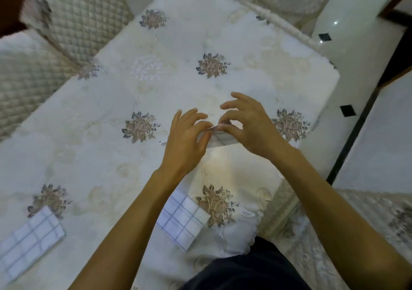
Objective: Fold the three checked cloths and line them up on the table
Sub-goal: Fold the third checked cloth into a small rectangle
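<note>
2 of 3 cloths look folded. Left folded cloth [29,238] lies at the table's [111,102] near left corner, a flat rectangle, long axis slanting from the near-left edge up toward the far right. Middle folded cloth [181,217] sits by the near edge, partly under the left forearm; long axis hard to judge, seemingly slanting toward the near right.

Third cloth [220,138] is farther in, toward the right edge, mid-fold. Left hand [188,140] pinches its raised left end, other fingers loose. Right hand [249,124] pinches the top fold, spare fingers spread. Its visible strip runs left-right, roughly along the near edge. Remaining, by my judgement: finish this fold, then line all 3 up.
</note>
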